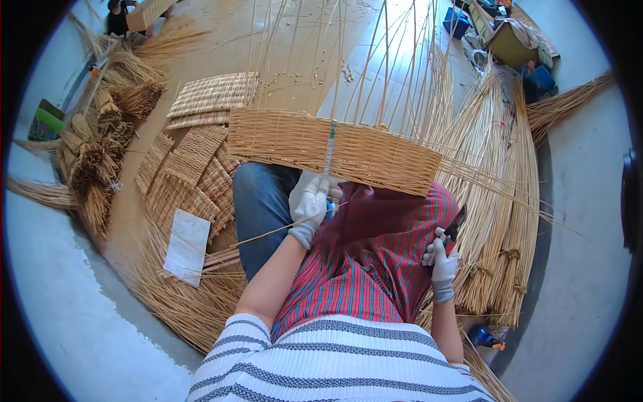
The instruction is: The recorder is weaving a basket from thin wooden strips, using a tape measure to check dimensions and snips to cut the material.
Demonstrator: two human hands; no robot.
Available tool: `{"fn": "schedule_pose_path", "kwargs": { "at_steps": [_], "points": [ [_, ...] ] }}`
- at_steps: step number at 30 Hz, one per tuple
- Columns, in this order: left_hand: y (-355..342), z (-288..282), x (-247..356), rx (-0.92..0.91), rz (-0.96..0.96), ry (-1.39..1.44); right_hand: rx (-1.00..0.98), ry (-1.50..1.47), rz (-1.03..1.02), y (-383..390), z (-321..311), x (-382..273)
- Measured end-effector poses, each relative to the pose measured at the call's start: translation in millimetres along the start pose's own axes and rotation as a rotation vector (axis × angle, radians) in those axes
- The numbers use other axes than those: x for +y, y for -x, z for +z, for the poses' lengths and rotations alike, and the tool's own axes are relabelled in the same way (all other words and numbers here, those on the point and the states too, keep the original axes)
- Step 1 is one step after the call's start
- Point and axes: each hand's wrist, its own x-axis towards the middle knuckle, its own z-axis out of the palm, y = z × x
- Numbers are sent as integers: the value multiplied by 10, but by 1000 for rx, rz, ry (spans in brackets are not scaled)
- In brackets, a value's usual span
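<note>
Across my knees stands a woven wicker panel, long loose stakes rising from its far edge. My left hand, in a white glove, is closed on a tape measure with a blue case. The pale tape blade lies up across the panel's middle. A thin cane strand passes by the left hand; whether it is gripped too, I cannot tell. My gloved right hand rests by my right thigh, closed around a dark hand tool with a red part, mostly hidden. A striped red cloth covers my lap.
Woven mats are piled on the floor at left, with a white sheet nearby. Bundles of cane lie along the left wall and on the right. A blue container stands far right. Another person is at far left.
</note>
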Motion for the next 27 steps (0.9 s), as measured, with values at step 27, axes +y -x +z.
{"fn": "schedule_pose_path", "kwargs": {
  "at_steps": [27],
  "points": [
    [-48,-226,5,-8,-99,-19,68,-73,-166,25,115,152]
  ]
}}
